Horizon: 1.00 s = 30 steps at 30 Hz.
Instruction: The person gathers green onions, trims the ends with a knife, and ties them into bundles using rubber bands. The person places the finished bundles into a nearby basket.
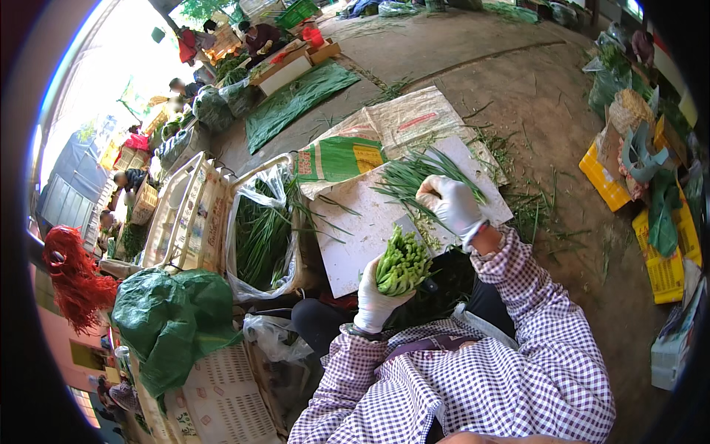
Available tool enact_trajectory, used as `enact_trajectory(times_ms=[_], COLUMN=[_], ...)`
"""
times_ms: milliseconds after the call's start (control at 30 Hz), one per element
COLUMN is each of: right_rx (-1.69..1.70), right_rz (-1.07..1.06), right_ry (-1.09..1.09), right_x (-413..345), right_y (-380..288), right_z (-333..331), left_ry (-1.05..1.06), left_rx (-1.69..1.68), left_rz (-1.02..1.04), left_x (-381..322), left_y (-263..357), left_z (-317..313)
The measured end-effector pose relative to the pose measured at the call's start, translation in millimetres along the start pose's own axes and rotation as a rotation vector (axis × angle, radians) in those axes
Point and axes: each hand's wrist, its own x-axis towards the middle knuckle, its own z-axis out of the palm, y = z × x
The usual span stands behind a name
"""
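My left hand (380,297), in a whitish glove, is closed around a bundle of green vegetable stems (403,263), cut ends facing up. To its upper right, my right hand (452,206), gloved too, is curled over loose long green leaves (424,171) that look like chives. Whether its fingers pinch any of them cannot be told. The leaves lie on a pale board (346,250) strewn with small trimmings. Between the hands, a flat grey blade-like piece (409,226) shows partly behind the bundle.
Left of the board stands a plastic-lined crate (297,261) of long green leaves. Further left are a green plastic sheet (166,319) and red strands (75,280). Woven sacks (416,119) lie beyond the board. Yellow crates (604,172) stand at right. Other people sit at upper left.
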Motion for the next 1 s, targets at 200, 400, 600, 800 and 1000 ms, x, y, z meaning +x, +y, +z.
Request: enact_trajectory(times_ms=[200,400,600,800,1000], right_rx=[0.868,0.999,0.68,0.952,1.196], right_rz=[0.084,0.233,0.228,0.235,0.269], right_ry=[-0.368,-0.2,-0.191,-0.333,-0.397], right_x=[-41.2,-80.2,-65.9,-54.7,-48.8], right_y=[-6.8,-38.7,-44.6,-42.2,-33.0], right_z=[27.0,76.9,66.0,55.3,59.7], left_ry=[-0.035,0.048,0.126,-0.042,0.14], left_rx=[-0.528,-0.193,-0.434,-0.657,-0.544], left_rz=[-0.076,0.029,-0.114,-0.158,-0.2], left_x=[7.6,14.4,12.2,-3.7,-1.5], left_y=[18.7,19.7,14.0,14.9,15.7], left_z=[-3.6,19.6,19.3,10.0,16.7])
